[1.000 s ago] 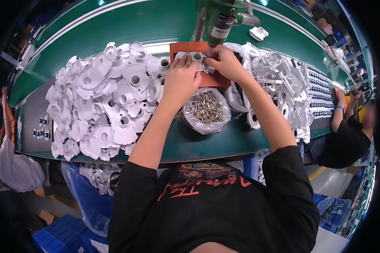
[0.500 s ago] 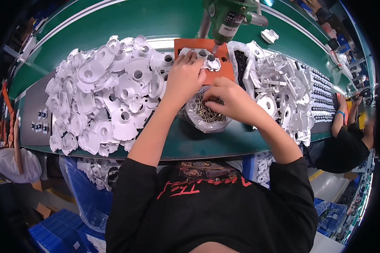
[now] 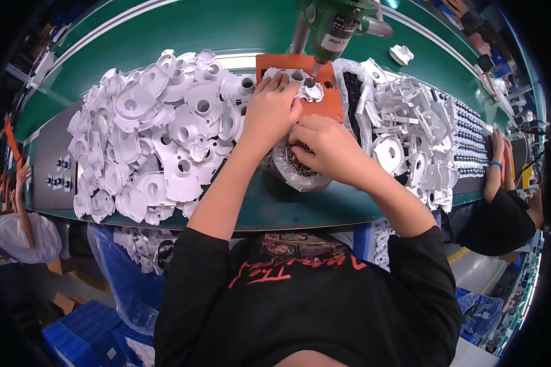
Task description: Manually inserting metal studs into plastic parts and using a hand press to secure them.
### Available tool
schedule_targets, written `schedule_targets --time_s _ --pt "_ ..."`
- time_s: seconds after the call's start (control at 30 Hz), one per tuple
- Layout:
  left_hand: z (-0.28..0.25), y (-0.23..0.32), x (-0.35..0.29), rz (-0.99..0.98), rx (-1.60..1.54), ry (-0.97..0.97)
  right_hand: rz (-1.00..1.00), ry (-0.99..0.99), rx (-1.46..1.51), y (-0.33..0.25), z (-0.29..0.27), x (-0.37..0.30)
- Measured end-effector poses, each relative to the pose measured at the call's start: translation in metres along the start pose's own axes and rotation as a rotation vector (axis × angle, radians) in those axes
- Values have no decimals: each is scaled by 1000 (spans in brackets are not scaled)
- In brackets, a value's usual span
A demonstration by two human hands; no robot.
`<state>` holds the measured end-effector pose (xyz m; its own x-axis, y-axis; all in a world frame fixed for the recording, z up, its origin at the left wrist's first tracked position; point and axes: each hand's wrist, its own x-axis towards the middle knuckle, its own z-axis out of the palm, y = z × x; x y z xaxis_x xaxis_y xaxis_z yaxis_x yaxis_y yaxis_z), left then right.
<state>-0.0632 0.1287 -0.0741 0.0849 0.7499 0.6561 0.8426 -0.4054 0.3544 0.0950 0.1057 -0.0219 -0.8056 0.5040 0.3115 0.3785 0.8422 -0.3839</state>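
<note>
Under the green screwdriving machine (image 3: 335, 27), a white plastic housing (image 3: 314, 93) with round openings lies on an orange fixture plate (image 3: 322, 110). My left hand (image 3: 272, 109) presses over the housing's left side, its fingers bent across it and holding it on the plate. The machine's bit points down close to a dark round insert in the housing. In front of the plate, a clear plastic bag (image 3: 300, 181) contains many small metal screws (image 3: 295, 164). My right hand (image 3: 322, 145) hovers at this bag with curled, closed fingers; whatever they pinch is hidden.
White plastic housings (image 3: 128, 107) form a big heap on the left. More white parts (image 3: 404, 116) are piled on the right, beside rows of small dark-topped pieces (image 3: 469, 144). One white part (image 3: 401, 54) lies at the back. Co-workers' arms (image 3: 494, 168) show at both sides.
My right hand has risen a little from the screws toward the plate, its fingers still curled. My left hand stays on the housing. At far left, a co-worker's hand has come up.
</note>
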Motion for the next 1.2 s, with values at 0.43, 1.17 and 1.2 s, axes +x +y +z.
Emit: schedule_targets --time_s 0.43,1.17,1.2 --pt "1 0 -1 -6 -9 31 90 47 53 2 2 -3" --pt "-1 3 0 -15 -8 29 269 115 381 15 -17 -9" --pt "0 3 -1 -16 -9 29 282 115 393 15 -21 -7"
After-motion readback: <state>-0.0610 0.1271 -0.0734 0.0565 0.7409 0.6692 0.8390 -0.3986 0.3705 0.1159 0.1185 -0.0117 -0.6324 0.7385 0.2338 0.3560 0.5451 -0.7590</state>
